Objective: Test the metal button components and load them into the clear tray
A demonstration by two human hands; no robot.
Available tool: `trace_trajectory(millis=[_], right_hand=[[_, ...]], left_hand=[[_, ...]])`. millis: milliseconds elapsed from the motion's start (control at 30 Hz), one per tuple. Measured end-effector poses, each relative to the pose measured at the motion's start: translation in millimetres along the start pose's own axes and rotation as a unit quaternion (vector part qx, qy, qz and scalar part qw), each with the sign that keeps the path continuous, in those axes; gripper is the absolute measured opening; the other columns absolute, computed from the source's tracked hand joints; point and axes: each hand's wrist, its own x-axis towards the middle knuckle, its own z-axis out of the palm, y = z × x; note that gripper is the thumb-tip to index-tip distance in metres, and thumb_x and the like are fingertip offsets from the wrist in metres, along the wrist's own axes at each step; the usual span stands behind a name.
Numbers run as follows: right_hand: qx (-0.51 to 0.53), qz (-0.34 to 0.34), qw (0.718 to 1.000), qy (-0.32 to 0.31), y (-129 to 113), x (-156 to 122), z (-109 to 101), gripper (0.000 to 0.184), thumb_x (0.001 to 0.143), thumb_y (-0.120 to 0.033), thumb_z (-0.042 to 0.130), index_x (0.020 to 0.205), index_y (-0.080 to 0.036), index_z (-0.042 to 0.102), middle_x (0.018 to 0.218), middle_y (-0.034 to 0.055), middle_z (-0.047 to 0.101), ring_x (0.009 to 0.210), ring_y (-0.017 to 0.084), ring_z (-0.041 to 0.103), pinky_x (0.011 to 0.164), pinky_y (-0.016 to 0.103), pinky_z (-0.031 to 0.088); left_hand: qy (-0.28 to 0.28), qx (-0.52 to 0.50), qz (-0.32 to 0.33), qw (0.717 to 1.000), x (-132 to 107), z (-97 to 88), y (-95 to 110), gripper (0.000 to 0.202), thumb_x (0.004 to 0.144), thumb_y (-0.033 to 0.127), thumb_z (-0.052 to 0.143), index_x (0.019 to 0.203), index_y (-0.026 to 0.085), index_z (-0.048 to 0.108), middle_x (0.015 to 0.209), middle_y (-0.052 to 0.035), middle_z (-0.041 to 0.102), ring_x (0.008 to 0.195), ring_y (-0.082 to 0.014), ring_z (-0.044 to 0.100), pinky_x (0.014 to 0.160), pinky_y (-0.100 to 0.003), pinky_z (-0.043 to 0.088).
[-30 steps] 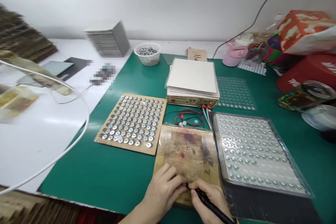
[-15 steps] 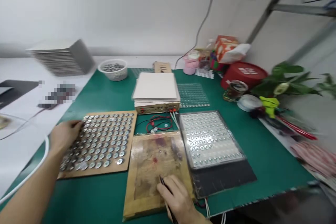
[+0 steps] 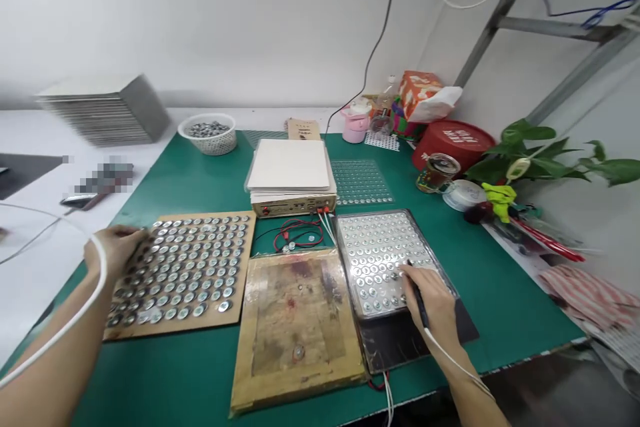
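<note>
My right hand [image 3: 430, 300] is closed around a black pen-shaped tool [image 3: 419, 303], and a thin white cable [image 3: 453, 361] runs from it down past the wrist. This hand lies over the lower right part of a metal tray [image 3: 345, 260], which is full of small round metal discs [image 3: 380, 253] in rows. The tool's tip is among these discs, but I cannot tell if it touches one. The tray sits on a black base [image 3: 415, 347].

My left hand [image 3: 116, 250] is at the top left corner of a wooden board [image 3: 175, 328], and its fingers are curved near the first discs there. I cannot tell if this hand holds anything. The board also carries many metal discs [image 3: 185, 273] in rows. A thick white cable [image 3: 103, 277] passes in front of the left wrist.

Between the hands and nearer to me lies a stained wooden block [image 3: 295, 327]. Beyond it, red and black test leads [image 3: 295, 233] come from a power box [image 3: 293, 208] with a stack of white boards [image 3: 289, 165] on top. All of this lies on a green mat [image 3: 160, 373].
</note>
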Motion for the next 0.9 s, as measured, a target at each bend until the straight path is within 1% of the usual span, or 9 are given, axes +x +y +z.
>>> trace_trajectory(millis=[133, 233, 300, 400, 467, 533, 667, 800, 900], right_hand=[[0.018, -0.002, 0.998, 0.063, -11, 3, -11, 0.013, 0.092, -0.025, 0.055, 0.097, -0.017, 0.065, 0.089, 0.0086, 0.068, 0.085, 0.024, 0.063, 0.08, 0.036, 0.048], [0.086, -0.008, 0.994, 0.067, -37, 2, -14, 0.008, 0.09, -0.017, 0.059, 0.093, -0.018, 0.065, 0.087, 0.0068, 0.068, 0.083, 0.022, 0.064, 0.08, 0.034, 0.047], [0.163, -0.022, 0.986, 0.014, -61, -2, -10, 0.011, 0.089, -0.012, 0.058, 0.094, -0.019, 0.064, 0.086, 0.0057, 0.067, 0.082, 0.021, 0.063, 0.079, 0.033, 0.048], [0.272, -0.072, 0.956, -0.081, -98, -11, 6, 0.018, 0.088, -0.008, 0.055, 0.098, -0.019, 0.063, 0.083, 0.0049, 0.067, 0.081, 0.02, 0.062, 0.077, 0.031, 0.049], [0.317, -0.089, 0.935, -0.135, -117, -16, 17, 0.019, 0.089, -0.007, 0.052, 0.098, -0.018, 0.064, 0.081, 0.0054, 0.065, 0.079, 0.019, 0.062, 0.074, 0.03, 0.05], [0.338, -0.08, 0.921, -0.174, -128, -19, 27, 0.018, 0.09, -0.008, 0.049, 0.095, -0.018, 0.064, 0.079, 0.0056, 0.064, 0.076, 0.019, 0.06, 0.069, 0.029, 0.05], [0.346, -0.051, 0.916, -0.195, -133, -20, 36, 0.018, 0.092, -0.011, 0.047, 0.092, -0.018, 0.064, 0.076, 0.0052, 0.063, 0.073, 0.018, 0.059, 0.065, 0.029, 0.048], [0.347, -0.012, 0.918, -0.192, -127, -24, 37, 0.018, 0.094, -0.014, 0.047, 0.096, -0.02, 0.064, 0.081, 0.0044, 0.066, 0.075, 0.018, 0.063, 0.067, 0.027, 0.049], [0.356, 0.055, 0.915, -0.183, -123, -30, 37, 0.017, 0.094, -0.019, 0.049, 0.104, -0.021, 0.061, 0.088, 0.0042, 0.07, 0.08, 0.017, 0.067, 0.072, 0.024, 0.052]], left_hand=[[-0.016, -0.012, -0.047, 0.999, -17, -9.4, 12, 0.032, 0.072, 0.042, 0.062, 0.072, 0.011, 0.068, 0.048, 0.0082, 0.053, 0.048, -0.0069, 0.051, 0.056, -0.02, 0.046], [-0.05, -0.078, 0.006, 0.996, -62, -24.9, 29, 0.025, 0.075, 0.039, 0.062, 0.084, 0.016, 0.068, 0.07, 0.008, 0.065, 0.069, -0.0085, 0.062, 0.067, -0.018, 0.047], [-0.105, -0.156, 0.077, 0.979, -108, -35.3, 43, 0.021, 0.077, 0.037, 0.062, 0.083, 0.018, 0.067, 0.078, 0.0063, 0.068, 0.076, -0.0109, 0.063, 0.071, -0.02, 0.047], [-0.246, -0.246, 0.164, 0.923, -181, -44.0, 62, 0.017, 0.082, 0.034, 0.059, 0.077, 0.02, 0.065, 0.078, 0.0026, 0.068, 0.073, -0.0139, 0.062, 0.067, -0.023, 0.048], [-0.336, -0.254, 0.209, 0.883, -220, -44.3, 71, 0.014, 0.083, 0.028, 0.058, 0.073, 0.02, 0.063, 0.076, 0.001, 0.066, 0.074, -0.0155, 0.06, 0.066, -0.024, 0.047], [-0.402, -0.219, 0.244, 0.855, -245, -42.7, 78, 0.013, 0.082, 0.02, 0.059, 0.069, 0.02, 0.062, 0.075, 0.0, 0.064, 0.077, -0.0173, 0.058, 0.067, -0.026, 0.046], [-0.454, -0.136, 0.258, 0.842, -258, -41.9, 88, 0.008, 0.079, 0.014, 0.063, 0.073, 0.02, 0.061, 0.078, -0.0009, 0.062, 0.079, -0.0202, 0.055, 0.069, -0.03, 0.044], [-0.452, -0.124, 0.242, 0.849, -254, -43.7, 90, 0.009, 0.078, 0.012, 0.063, 0.081, 0.02, 0.06, 0.077, -0.0005, 0.06, 0.079, -0.0203, 0.054, 0.07, -0.031, 0.045], [-0.436, -0.141, 0.25, 0.853, -257, -42.0, 86, 0.008, 0.081, 0.013, 0.061, 0.084, 0.02, 0.061, 0.079, -0.0015, 0.06, 0.08, -0.0203, 0.053, 0.069, -0.031, 0.045]])
